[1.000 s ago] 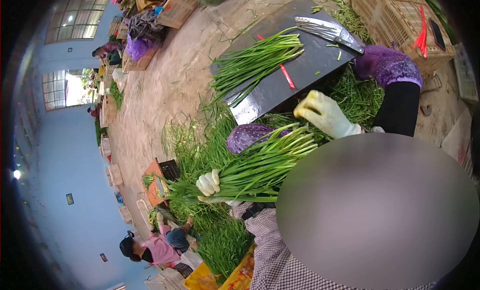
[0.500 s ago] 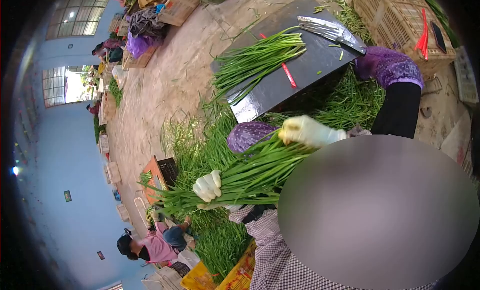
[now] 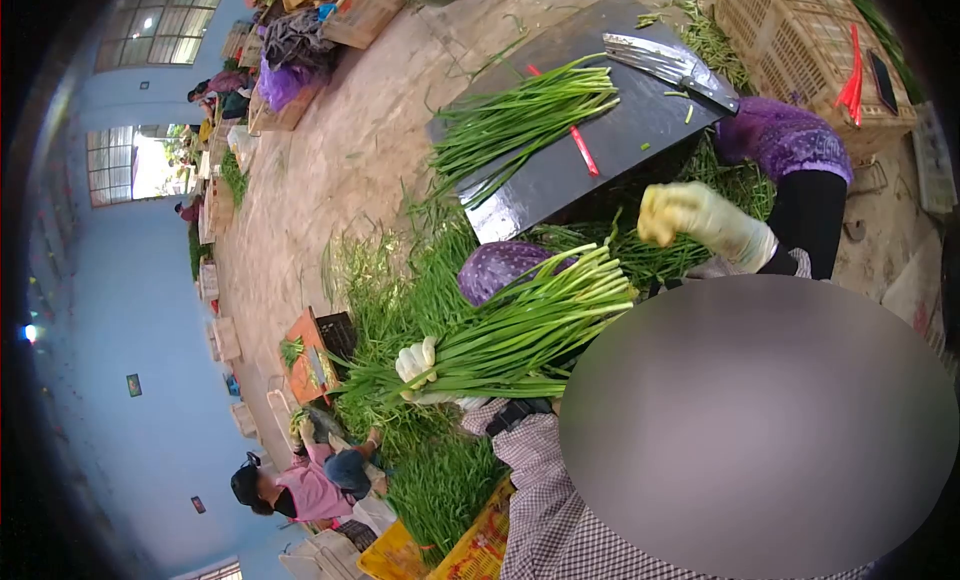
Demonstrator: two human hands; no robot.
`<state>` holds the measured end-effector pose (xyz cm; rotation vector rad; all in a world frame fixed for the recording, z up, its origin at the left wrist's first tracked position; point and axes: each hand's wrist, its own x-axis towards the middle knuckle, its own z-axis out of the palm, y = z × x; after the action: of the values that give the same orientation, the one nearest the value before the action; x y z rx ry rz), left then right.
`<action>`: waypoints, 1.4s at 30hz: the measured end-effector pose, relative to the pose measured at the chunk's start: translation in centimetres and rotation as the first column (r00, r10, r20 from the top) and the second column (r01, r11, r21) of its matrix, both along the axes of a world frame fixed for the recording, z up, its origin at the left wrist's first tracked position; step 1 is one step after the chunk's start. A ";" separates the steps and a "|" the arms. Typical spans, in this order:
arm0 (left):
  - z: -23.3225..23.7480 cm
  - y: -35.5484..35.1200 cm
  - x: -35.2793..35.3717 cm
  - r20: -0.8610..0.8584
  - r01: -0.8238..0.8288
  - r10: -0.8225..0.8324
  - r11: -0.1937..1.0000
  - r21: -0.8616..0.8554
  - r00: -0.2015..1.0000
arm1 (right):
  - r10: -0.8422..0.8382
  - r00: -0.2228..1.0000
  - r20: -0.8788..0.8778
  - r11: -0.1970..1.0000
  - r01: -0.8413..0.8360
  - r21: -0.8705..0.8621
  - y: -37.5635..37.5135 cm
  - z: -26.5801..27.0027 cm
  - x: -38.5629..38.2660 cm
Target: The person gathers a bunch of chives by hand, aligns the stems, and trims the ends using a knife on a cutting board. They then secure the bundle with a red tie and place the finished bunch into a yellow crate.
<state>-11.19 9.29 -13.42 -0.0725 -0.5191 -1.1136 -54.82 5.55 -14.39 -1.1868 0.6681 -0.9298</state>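
Gripping a bunch of green stalks (image 3: pixel 530 325) near its leafy end, the gloved left hand (image 3: pixel 418 363) is closed tight around it above the heaped greens (image 3: pixel 440 470); the right hand (image 3: pixel 700 220) hovers curled beside the black board (image 3: pixel 600 130), and I cannot tell whether it holds anything.

Left hand (image 3: pixel 418 365) and right hand (image 3: pixel 700 220) pale-gloved, checked sleeve (image 3: pixel 540 480)

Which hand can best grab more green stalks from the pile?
Right, probably. The right hand is off the bunch and just above the loose stalks; the left hand is clamped around the bunch.
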 end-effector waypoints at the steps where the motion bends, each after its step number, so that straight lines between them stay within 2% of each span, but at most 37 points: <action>1: -0.1 -0.1 0.2 -0.024 0.035 -0.035 0.999 -0.027 0.999 | 0.053 0.999 -0.011 0.999 -0.053 0.000 0.5 -0.1 0.9; 2: 0.0 -0.2 -0.1 -0.026 0.039 -0.040 0.999 -0.023 0.999 | -0.085 0.966 -0.245 0.766 -0.094 -0.636 0.2 -0.4 2.3; 4: 0.6 -0.3 -0.8 0.015 0.059 -0.058 0.994 -0.087 0.998 | -0.091 0.799 -0.595 0.904 -0.183 -0.385 1.5 -1.2 4.9; 6: 1.5 -0.5 -2.1 -0.005 0.084 -0.085 0.990 -0.110 0.996 | -0.073 0.769 -0.635 0.873 -0.259 -0.414 1.9 -3.3 7.7; 8: 2.7 -0.5 -3.3 0.075 0.093 -0.086 0.991 -0.092 0.993 | -0.137 0.754 -0.642 0.849 -0.244 -0.468 1.9 -4.5 9.6; 10: 3.1 -0.5 -3.7 0.076 0.075 -0.066 0.991 -0.113 0.995 | -0.093 0.872 -0.480 0.949 -0.068 -0.308 1.6 -4.7 10.4; 11: 3.1 -0.5 -3.8 0.073 0.058 -0.048 0.990 -0.131 0.996 | -0.077 0.888 -0.454 0.968 -0.043 -0.248 1.3 -4.7 10.2; 12: 3.1 -0.4 -3.9 0.068 0.057 -0.049 0.990 -0.128 0.996 | 0.000 0.947 -0.321 0.990 -0.046 -0.135 0.6 -4.8 9.8; 15: 2.6 -0.4 -3.1 0.071 0.025 -0.020 0.997 -0.069 0.997 | -0.090 0.909 -0.408 0.982 0.014 -0.188 1.0 -5.2 10.7; 17: 2.1 -0.2 -2.6 0.032 0.045 -0.043 0.997 -0.060 0.999 | -0.346 0.754 -0.558 0.851 0.001 -0.526 0.9 -5.3 11.3; 18: 2.0 -0.2 -2.3 -0.005 0.066 -0.066 0.996 -0.055 0.998 | -0.349 0.754 -0.557 0.849 0.003 -0.528 0.7 -5.3 11.0; 19: 1.7 -0.1 -1.9 -0.004 0.068 -0.069 0.996 -0.056 0.998 | -0.443 0.530 -0.724 0.803 -0.124 -0.582 0.4 -4.6 10.3; 20: 1.3 0.1 -1.5 0.016 -0.005 0.005 0.999 -0.033 1.000 | -0.534 0.260 -0.805 0.762 -0.265 -0.591 -0.2 -4.2 9.8; 21: 1.0 0.2 -1.0 0.038 -0.077 0.078 0.997 -0.013 0.996 | -0.561 0.200 -0.803 0.769 -0.235 -0.595 -0.4 -5.5 8.6; 22: 0.1 0.4 0.0 0.037 -0.076 0.076 0.997 -0.015 0.996 | -0.537 0.123 -0.835 0.797 -0.250 -0.550 -0.3 -5.6 6.9; 24: -1.4 0.9 2.0 0.002 -0.023 0.023 0.999 0.023 1.000 | -0.433 -0.015 -0.901 0.855 -0.325 -0.405 0.3 -9.3 2.5; 25: -1.4 1.0 1.7 0.007 -0.036 0.035 0.999 0.041 0.999 | -0.183 -0.197 -0.963 0.922 -0.375 -0.098 0.7 -9.8 0.9; 26: -1.5 0.9 1.4 0.005 -0.035 0.035 0.999 0.040 0.999 | -0.047 -0.213 -0.976 0.919 -0.392 0.041 0.9 -10.3 -0.5; 28: -1.6 0.6 0.5 -0.123 0.041 -0.054 0.994 -0.102 0.991 | -0.239 0.138 -0.961 0.914 -0.303 -0.271 2.0 -6.6 -0.6; 29: -1.4 0.6 0.5 -0.133 -0.002 -0.006 0.998 -0.058 0.991 | -0.312 0.443 -0.840 0.829 -0.306 -0.469 1.7 -7.2 0.1; 30: -1.3 0.6 0.4 -0.132 -0.002 -0.006 0.998 -0.057 0.991 | -0.329 0.706 -0.627 0.724 -0.238 -0.648 1.2 -7.8 1.1; 31: -0.6 0.2 -0.2 -0.094 0.021 -0.028 0.997 -0.075 0.995 | -0.269 0.855 -0.444 0.684 -0.156 -0.713 0.8 -5.7 2.9; 32: -0.1 0.0 -0.5 -0.053 0.044 -0.049 0.995 -0.094 0.997 | -0.186 0.908 -0.375 0.840 -0.051 -0.540 1.4 -3.9 4.8; 33: -0.3 0.0 -0.2 -0.051 -0.010 0.005 0.996 -0.091 0.999 | -0.145 0.870 -0.472 0.963 0.014 -0.269 2.0 -2.3 6.4; 34: 0.1 -0.1 -0.5 -0.047 -0.010 0.006 0.996 -0.092 0.999 | -0.208 0.825 -0.526 0.940 0.020 -0.341 2.2 -2.6 8.0; 37: 1.9 -0.7 -2.1 0.076 0.108 -0.096 0.981 -0.164 0.992 | -0.154 0.847 -0.508 0.921 -0.064 -0.385 1.7 -3.5 10.9; 39: 2.7 -0.5 -2.9 0.052 0.078 -0.071 0.986 -0.148 0.996 | -0.051 0.820 -0.571 0.966 -0.104 -0.236 1.3 -4.2 12.0; 40: 2.8 -0.4 -3.2 0.024 0.052 -0.050 0.990 -0.130 0.998 | -0.051 0.820 -0.570 0.966 -0.105 -0.237 1.2 -4.6 12.3; 42: 2.6 -0.3 -2.7 0.012 0.033 -0.032 0.994 -0.109 0.999 | -0.211 0.752 -0.625 0.915 -0.074 -0.398 1.2 -5.3 12.4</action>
<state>-13.92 9.03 -10.84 -0.1708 -0.5899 -1.1177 -42.40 6.75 -19.66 -1.9154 1.1296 -0.7077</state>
